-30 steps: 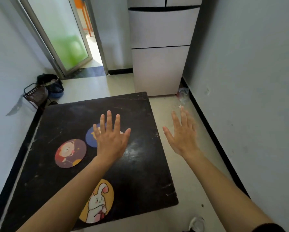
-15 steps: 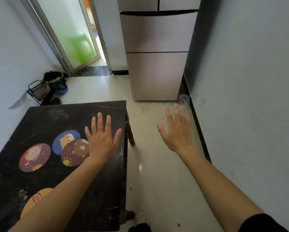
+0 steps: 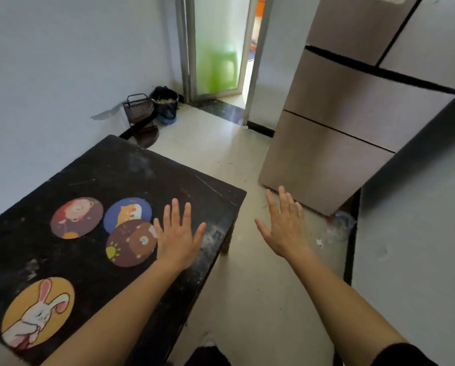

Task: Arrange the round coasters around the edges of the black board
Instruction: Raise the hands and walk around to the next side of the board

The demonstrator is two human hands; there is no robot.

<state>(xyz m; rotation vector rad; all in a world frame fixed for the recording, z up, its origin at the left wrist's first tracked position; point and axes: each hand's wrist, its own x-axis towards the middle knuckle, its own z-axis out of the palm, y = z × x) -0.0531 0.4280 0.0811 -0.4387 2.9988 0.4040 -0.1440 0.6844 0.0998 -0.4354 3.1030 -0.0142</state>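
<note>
Several round coasters lie on the black board [image 3: 147, 178]. A maroon coaster with a red-haired figure [image 3: 76, 217] sits at the left. A blue coaster with a hamster [image 3: 128, 211] is partly covered by a brown bear coaster [image 3: 130, 243]. A yellow rabbit coaster [image 3: 37, 311] lies near the front left edge. My left hand [image 3: 177, 235] hovers flat and open over the board, its thumb side just right of the brown coaster. My right hand [image 3: 283, 224] is open, fingers spread, held above the floor to the right of the board.
A beige fridge [image 3: 353, 133] stands at the right against a grey wall. A black wire basket [image 3: 138, 108] and a dark bag [image 3: 165, 103] sit in the far corner beside a glass door [image 3: 216, 46]. Pale floor runs between board and fridge.
The view has swung left and tilted, so the board and all coasters show more fully. Both hands stay open and spread in much the same pose; the left one remains beside the brown coaster.
</note>
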